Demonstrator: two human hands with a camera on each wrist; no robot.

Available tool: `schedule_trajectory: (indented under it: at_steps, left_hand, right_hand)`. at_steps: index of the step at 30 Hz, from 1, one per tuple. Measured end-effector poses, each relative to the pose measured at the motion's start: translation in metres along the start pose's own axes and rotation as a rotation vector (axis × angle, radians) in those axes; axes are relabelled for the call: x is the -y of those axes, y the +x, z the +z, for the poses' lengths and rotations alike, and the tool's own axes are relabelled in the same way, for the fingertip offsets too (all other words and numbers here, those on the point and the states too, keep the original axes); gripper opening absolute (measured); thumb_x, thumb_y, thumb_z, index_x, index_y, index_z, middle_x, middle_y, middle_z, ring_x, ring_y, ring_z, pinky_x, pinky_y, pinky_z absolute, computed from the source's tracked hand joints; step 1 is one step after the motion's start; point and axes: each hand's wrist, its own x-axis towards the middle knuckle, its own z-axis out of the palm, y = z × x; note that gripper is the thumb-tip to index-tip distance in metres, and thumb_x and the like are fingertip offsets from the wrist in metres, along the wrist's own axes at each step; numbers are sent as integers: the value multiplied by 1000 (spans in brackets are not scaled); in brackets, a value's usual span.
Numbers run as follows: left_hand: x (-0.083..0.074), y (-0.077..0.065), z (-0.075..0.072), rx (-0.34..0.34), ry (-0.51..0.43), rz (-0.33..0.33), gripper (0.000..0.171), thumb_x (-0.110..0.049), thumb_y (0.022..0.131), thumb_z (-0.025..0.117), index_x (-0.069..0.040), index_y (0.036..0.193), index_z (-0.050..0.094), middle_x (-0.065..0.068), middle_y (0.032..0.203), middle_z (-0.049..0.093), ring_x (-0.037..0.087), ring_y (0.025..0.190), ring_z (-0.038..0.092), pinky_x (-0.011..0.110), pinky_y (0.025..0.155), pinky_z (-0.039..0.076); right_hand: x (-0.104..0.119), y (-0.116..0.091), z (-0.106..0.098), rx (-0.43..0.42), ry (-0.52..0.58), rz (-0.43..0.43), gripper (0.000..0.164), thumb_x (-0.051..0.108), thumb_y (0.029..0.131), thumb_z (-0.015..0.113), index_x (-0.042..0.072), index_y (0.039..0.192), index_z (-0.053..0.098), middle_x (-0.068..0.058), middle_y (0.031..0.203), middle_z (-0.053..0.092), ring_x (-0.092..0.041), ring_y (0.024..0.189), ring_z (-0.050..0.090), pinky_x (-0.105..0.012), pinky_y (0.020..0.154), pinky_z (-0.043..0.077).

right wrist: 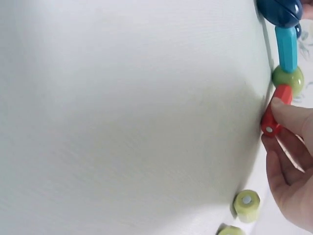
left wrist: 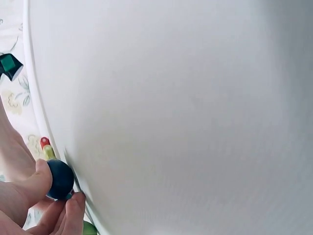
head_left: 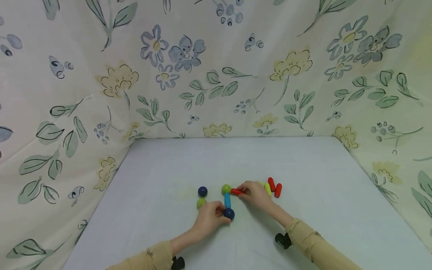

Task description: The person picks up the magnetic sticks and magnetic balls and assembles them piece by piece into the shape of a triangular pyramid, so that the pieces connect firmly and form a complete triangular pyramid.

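We've got both hands busy here: the left hand (head_left: 210, 216) has its grip closed round a glossy dark blue ball (head_left: 228, 214), thumb one side and fingers the other, while the right hand (head_left: 255, 194) has a tight pinch on a bright red faceted rod (head_left: 236, 191). Just beyond the left grip, a light blue faceted rod (head_left: 227, 201) links that ball to a shiny lime green ball (head_left: 226, 188), and the red rod, poking out left of the right grip, meets that same green ball. We'd guess the left grip steadies its end so nothing skids. The silvery disc (right wrist: 269, 129) on the red rod's free end makes us think magnets, can't swear to it tho. Left of the left grip sit a spare dark blue ball (head_left: 202, 191) and a second green ball (head_left: 201, 203); right of the right grip lie two loose red rods (head_left: 278, 190) and some yellow-green rods (head_left: 267, 188), probably parked there for easy reach. Under both grips it's a smooth white desk (head_left: 162, 168), and well beyond them hangs off-white floral cloth (head_left: 182, 101), wrapping round the sides too.
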Motion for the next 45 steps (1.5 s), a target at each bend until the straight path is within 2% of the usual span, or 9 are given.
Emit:
schedule_trajectory:
  at_steps: [4,10,13,16,22,26,29,37,45]
  left_hand:
    - [-3,-2,4,16,7,0,22,-13,73,80,-3,89,67,6,85,70,9,76,64,17,66,52]
    - [-6,-2,8,5,34,58,17,-12,74,80,-5,85,69,3,82,71,4,73,61,17,67,51]
    - [-5,-2,6,-10,39,71,15,-10,75,78,-5,86,69,4,81,71,4,73,61,17,66,51]
    - [-6,-1,-1,-46,61,82,14,-9,78,76,-5,90,69,5,85,71,8,76,63,18,68,52]
    - [-8,19,-21,-89,276,191,21,-8,81,73,-6,102,69,6,100,71,21,93,65,31,80,54]
    - [-7,35,-31,-15,422,303,29,-4,82,71,-3,110,66,8,108,68,21,100,65,32,87,54]
    - [-4,43,-33,47,483,344,33,-2,82,70,-1,115,64,9,112,68,21,104,64,32,90,53]
    - [1,45,-32,76,549,297,28,-4,81,71,-3,109,68,6,102,70,18,95,65,29,84,53]
    - [-2,27,-32,46,504,253,25,-4,77,75,-2,102,70,6,94,69,17,84,63,26,74,54]
  right_hand:
    - [0,5,1,23,-23,-52,18,9,79,75,9,97,74,0,90,72,-11,79,62,-25,73,54]
    - [1,9,3,69,-7,-134,21,5,81,72,8,102,72,-2,96,73,-17,90,66,-33,82,55]
    - [0,7,3,54,-27,-173,25,5,81,72,4,106,70,-6,101,72,-21,94,66,-36,84,55]
    - [0,2,0,21,-9,-155,29,8,82,72,1,110,68,-10,105,70,-25,96,65,-38,85,54]
    - [6,-19,-7,-2,64,-77,24,20,85,71,7,104,69,-3,98,70,-18,88,64,-32,79,56]
    - [12,-34,-5,92,90,-104,26,31,86,70,10,100,68,1,93,69,-10,83,61,-25,75,54]
    - [17,-42,-2,170,107,-93,31,39,84,70,12,98,67,5,90,67,-7,81,58,-22,73,51]
    - [20,-46,3,269,136,-48,30,40,80,74,16,97,65,11,85,62,-3,76,54,-18,69,49]
    - [8,-45,-13,329,166,-80,31,33,80,75,13,102,67,7,94,66,-5,81,58,-19,73,51]
